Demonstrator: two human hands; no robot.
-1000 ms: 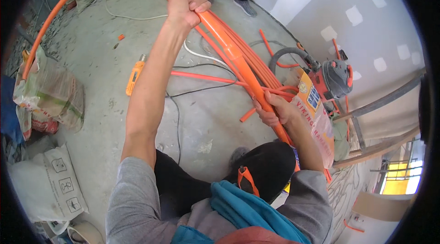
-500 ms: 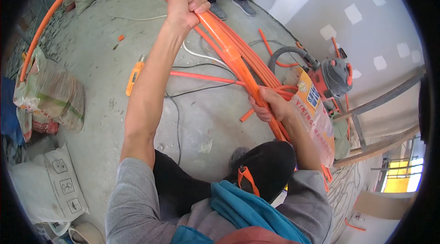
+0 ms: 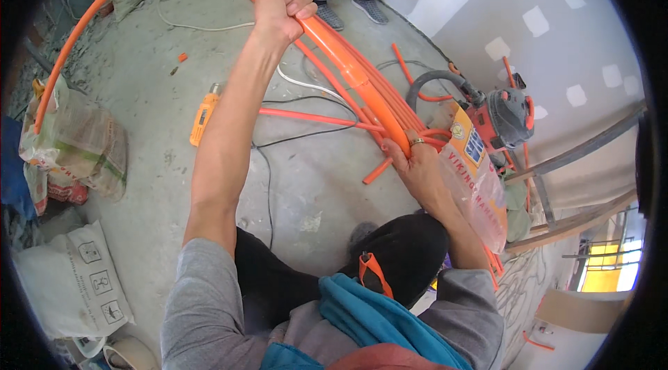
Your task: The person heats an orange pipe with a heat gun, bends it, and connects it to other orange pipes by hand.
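Observation:
A long orange plastic pipe (image 3: 321, 35) arcs from the far left over the floor and down toward me, with a thicker joint or sleeve (image 3: 355, 79) partway along it. High in the view, my left hand (image 3: 284, 5) is closed around the pipe, arm stretched out. Lower and to the right, my right hand (image 3: 421, 165) is closed on the pipe below the sleeve, thumb along its near side; whether the pipe ends inside this palm is hidden. Several thinner orange pipes (image 3: 372, 71) lie on the floor behind it.
A red-and-black vacuum cleaner (image 3: 502, 119) stands by the wall, near a printed plastic bag (image 3: 475, 179). Filled sacks (image 3: 87, 137) sit at left. Past my left forearm lies a yellow-orange hand tool (image 3: 204, 118). Another person's shoes (image 3: 369, 8) show at the back. Cables cross the floor.
My right hand has turned and shifted its hold on the pipe. The pipe's lower part has swung slightly, and its far-left end has moved a little. My left hand stays in place.

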